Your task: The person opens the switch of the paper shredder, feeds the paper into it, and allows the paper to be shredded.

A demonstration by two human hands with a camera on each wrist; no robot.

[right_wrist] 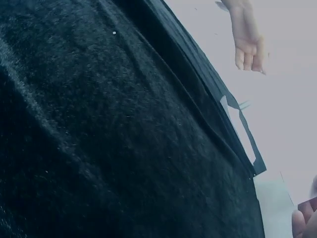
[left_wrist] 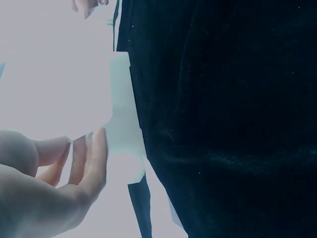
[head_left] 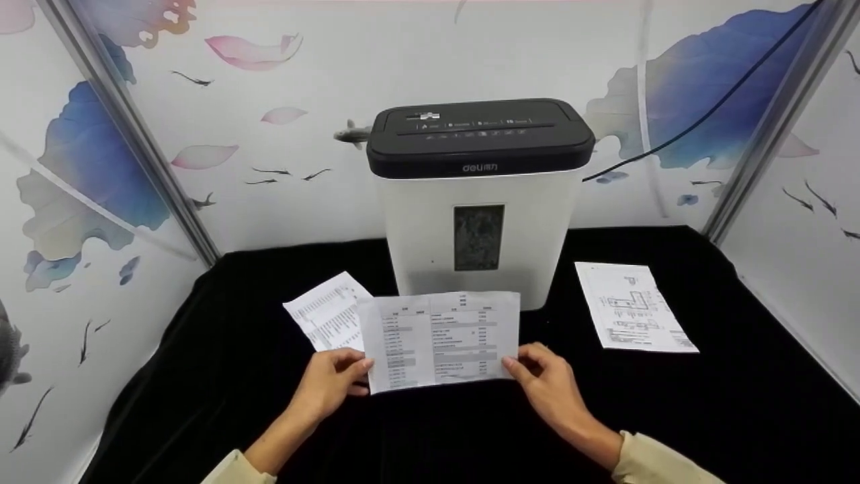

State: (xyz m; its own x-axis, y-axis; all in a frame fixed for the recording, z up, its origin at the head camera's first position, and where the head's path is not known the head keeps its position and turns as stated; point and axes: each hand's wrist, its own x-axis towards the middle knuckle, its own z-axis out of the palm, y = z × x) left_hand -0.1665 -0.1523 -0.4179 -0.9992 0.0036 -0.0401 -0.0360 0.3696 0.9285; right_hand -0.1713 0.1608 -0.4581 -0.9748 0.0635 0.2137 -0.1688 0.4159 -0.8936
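Observation:
Between both hands a printed sheet of paper [head_left: 440,343] is held up, its face of text columns and grey bands turned toward me. My left hand [head_left: 330,384] pinches its lower left edge between thumb and fingers. The lower right edge is pinched by my right hand [head_left: 545,382]. In the left wrist view the left hand [left_wrist: 64,178] shows thumb and fingers at the paper, which is washed out by glare. The right hand [right_wrist: 307,220] appears only in part at the lower right corner of the right wrist view. Behind the sheet stands a white paper shredder [head_left: 423,235] with a black top.
Another printed sheet [head_left: 327,310] lies at the left, partly covered by the held one. To the right lies a sheet with a line drawing [head_left: 635,309]. Black cloth [head_left: 222,349] covers the table. A black cable [head_left: 699,124] runs from the shredder up to the right, past patterned walls.

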